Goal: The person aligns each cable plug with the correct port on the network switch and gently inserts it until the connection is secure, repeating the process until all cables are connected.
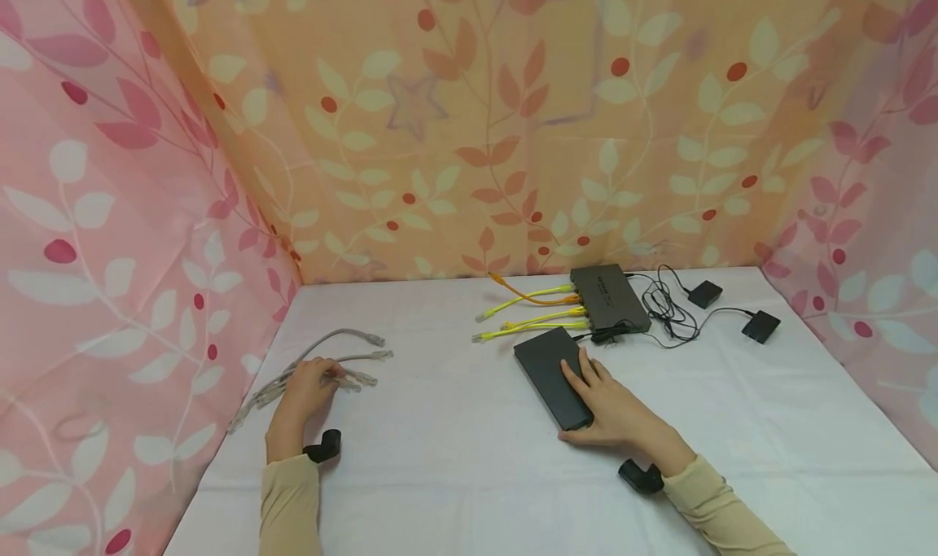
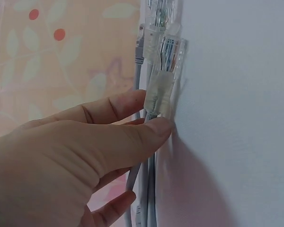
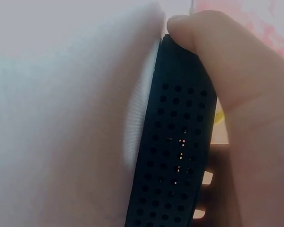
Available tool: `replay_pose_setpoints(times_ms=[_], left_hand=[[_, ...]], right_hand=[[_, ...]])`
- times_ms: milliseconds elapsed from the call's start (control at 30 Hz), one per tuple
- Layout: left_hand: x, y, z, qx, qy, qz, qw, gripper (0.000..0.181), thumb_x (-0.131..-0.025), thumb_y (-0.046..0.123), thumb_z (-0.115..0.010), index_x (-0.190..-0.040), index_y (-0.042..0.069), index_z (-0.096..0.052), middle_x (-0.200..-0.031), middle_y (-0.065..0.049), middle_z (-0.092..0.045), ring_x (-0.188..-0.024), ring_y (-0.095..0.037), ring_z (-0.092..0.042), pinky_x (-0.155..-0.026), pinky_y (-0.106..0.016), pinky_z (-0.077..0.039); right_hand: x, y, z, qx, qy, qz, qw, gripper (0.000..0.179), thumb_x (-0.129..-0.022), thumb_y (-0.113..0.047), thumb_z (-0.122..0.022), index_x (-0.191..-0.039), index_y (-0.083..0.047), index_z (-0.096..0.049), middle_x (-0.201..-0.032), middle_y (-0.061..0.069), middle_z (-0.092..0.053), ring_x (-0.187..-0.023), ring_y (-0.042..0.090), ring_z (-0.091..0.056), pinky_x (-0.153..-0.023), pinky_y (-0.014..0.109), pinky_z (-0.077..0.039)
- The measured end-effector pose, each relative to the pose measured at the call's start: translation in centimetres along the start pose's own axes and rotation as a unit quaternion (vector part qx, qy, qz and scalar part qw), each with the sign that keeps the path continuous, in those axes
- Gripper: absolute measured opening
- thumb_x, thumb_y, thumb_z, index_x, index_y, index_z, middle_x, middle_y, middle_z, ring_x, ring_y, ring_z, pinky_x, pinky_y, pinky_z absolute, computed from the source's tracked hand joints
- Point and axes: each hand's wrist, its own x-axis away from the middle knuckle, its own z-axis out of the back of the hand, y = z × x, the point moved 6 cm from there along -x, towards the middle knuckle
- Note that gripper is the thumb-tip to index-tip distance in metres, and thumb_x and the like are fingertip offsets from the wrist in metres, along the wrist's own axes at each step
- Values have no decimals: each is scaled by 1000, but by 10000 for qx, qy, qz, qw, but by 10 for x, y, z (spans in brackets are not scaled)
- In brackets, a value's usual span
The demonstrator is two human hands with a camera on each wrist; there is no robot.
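Observation:
My left hand (image 1: 309, 389) is over a bundle of grey network cables (image 1: 322, 340) on the left side of the table. In the left wrist view, the thumb and fingers pinch one grey cable just below its clear plug (image 2: 165, 61). More grey cables run alongside it. On the right, my right hand (image 1: 615, 405) holds a flat black network switch (image 1: 545, 369). Its fingers spread over the top and right side, with the thumb at the near corner. The right wrist view shows the switch's vented side (image 3: 173, 142) up close. A black lead meets its far end.
Behind it lies another dark network switch (image 1: 608, 295) with yellow cables (image 1: 535, 322) and an orange cable (image 1: 531, 297) plugged into its left side. Tangled black leads (image 1: 667, 312) run right to two black power adapters (image 1: 706, 294). Patterned curtains border the white tabletop (image 1: 440, 426).

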Motion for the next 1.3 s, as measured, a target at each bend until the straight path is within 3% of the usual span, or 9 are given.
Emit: replay_pose_setpoints(times_ms=[200,433,667,900,1133,1300], left_hand=[[-1,5,1,43,-230,251,9994,15,-77,-1,-66,-88,8,-68,-93,-12,-65,-96,-39,-54,-84,-65,-30],[-2,13,6,0,-406,323,9987,16,-79,-1,-65,-88,12,-68,-92,-7,-64,-95,-33,-55,-86,-62,-27],[-7,27,8,42,-381,-58,9992,18,-75,-2,-68,-86,11,-70,-85,-5,-64,-88,-30,-61,-80,-54,-37],[-12,41,5,547,-600,-520,9953,15,-78,-6,-66,-89,3,-69,-81,-7,-62,-79,-25,-58,-73,-41,-46],[-12,58,5,936,-634,-394,9928,13,-82,-2,-66,-94,3,-66,-86,-7,-60,-83,-22,-57,-77,-42,-47],[-16,79,-1,1195,-606,-721,9884,13,-82,-3,-65,-95,0,-65,-84,-7,-58,-79,-21,-55,-72,-38,-47]], right_hand=[[1,2,0,-80,-23,-57,9999,113,-64,-75,-63,-147,-11,-23,-150,28,-12,-130,49,-28,-90,57,-41],[2,4,3,-353,-217,-212,9989,111,-66,-74,-62,-149,-15,-18,-152,24,-9,-132,48,-25,-92,58,-39],[1,9,4,-497,-234,-242,9982,108,-68,-71,-63,-149,-16,-17,-152,24,-9,-133,47,-25,-91,60,-39],[1,11,5,-556,-239,-218,9979,106,-70,-71,-61,-149,-15,-17,-152,24,-10,-133,46,-26,-94,60,-37],[1,12,8,-733,-190,-122,9971,104,-72,-66,-62,-149,-14,-16,-152,25,-10,-134,45,-25,-96,60,-35],[1,15,7,-836,-193,-89,9963,103,-73,-67,-61,-149,-15,-15,-152,25,-9,-135,44,-24,-97,60,-34]])
